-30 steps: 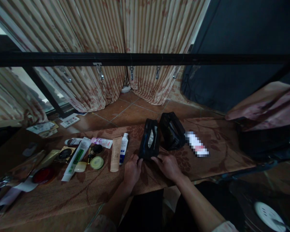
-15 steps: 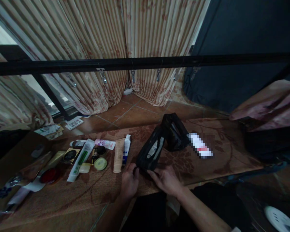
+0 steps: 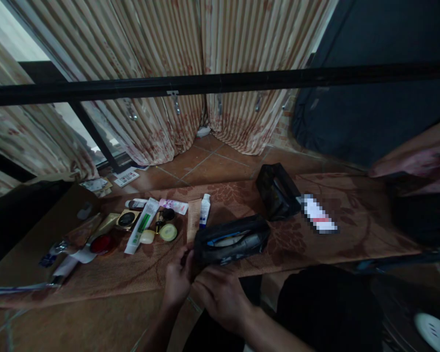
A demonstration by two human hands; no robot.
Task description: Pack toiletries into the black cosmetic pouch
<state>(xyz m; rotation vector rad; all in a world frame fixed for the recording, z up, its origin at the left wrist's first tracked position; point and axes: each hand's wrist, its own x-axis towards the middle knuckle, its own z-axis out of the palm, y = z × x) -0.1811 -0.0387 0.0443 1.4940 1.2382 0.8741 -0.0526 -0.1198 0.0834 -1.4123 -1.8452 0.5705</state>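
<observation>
Both hands meet at the near left end of a black pouch (image 3: 230,240) that lies on its side across the near edge of the mat (image 3: 337,234), its long side running left to right. The left hand (image 3: 176,283) has its fingers curled together on that end, seemingly pinching the fabric or a zip pull; which of the two I cannot tell, since the light is dim and the fingertips are lost against the black. The right hand (image 3: 220,293) sits just beside it, nearer and slightly right, knuckles up, fingers bent under toward the pouch's lower edge. Whether they grip or only rest there is hidden by the back of the hand.

The pouch looks soft and light, the sort of thing that sags when lifted by one corner. A blue and a pale shape show through its mouth or a clear side panel, so it could spill if tipped. The seam at the end, or both ends at once, looks the safest place to hold.

A second black bag (image 3: 277,196) stands farther off to the right, well apart, with a blurred-out packet (image 3: 318,220) beside it. To the left lie a white tube (image 3: 204,217), a beige tube (image 3: 193,227), a green-striped tube (image 3: 142,226), a round tin (image 3: 167,232) and a red disc (image 3: 101,243); farther left things are too dark to name. A black bar (image 3: 220,83) crosses in front of the curtains (image 3: 161,54).
</observation>
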